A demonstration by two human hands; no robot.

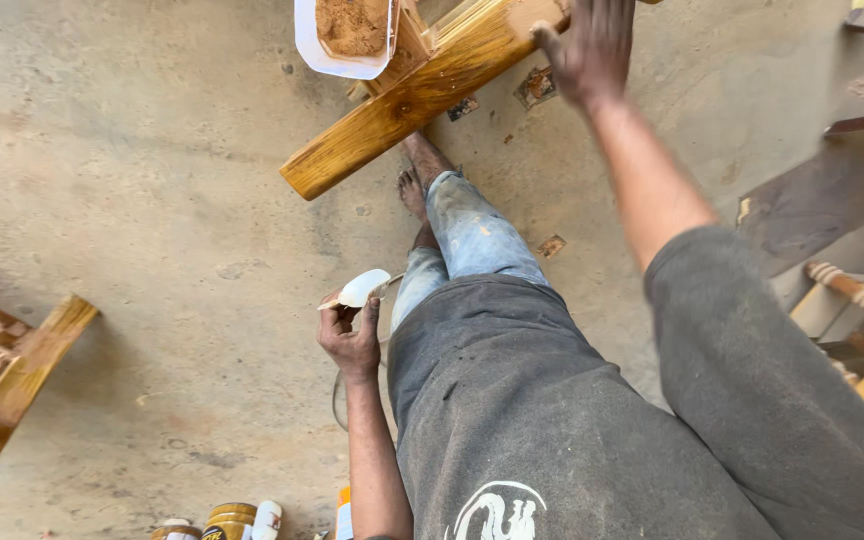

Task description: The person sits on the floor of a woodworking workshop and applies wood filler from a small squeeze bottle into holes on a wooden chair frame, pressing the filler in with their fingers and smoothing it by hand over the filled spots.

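On the dusty grey concrete floor (132,200), a person in a grey sweatshirt and paint-flecked jeans is standing barefoot, looking straight down. A long varnished golden-brown wooden beam (402,105), part of a furniture frame, is slanting from the upper middle down to the left, its blunt end hanging free above the floor. The right hand (592,45) is pressing on the upper end of that beam, fingers spread and flat against the wood; whether it is actually gripping cannot be told. A white cut-open plastic container (344,40) is sitting by the beam's upper part, holding fine reddish-brown sawdust, and its top is running out of the frame. The left hand (352,335) is hanging low beside the hip, fingers curled tight around a small white scrap of plastic (364,288) that is sticking up above the thumb. At the bottom edge, a few small tins and bottles (232,520) are showing only their tops, their contents hidden. A second brown wooden frame (2,370) is being cut off at the left edge, and a turned wooden spindle (862,295) at the right.
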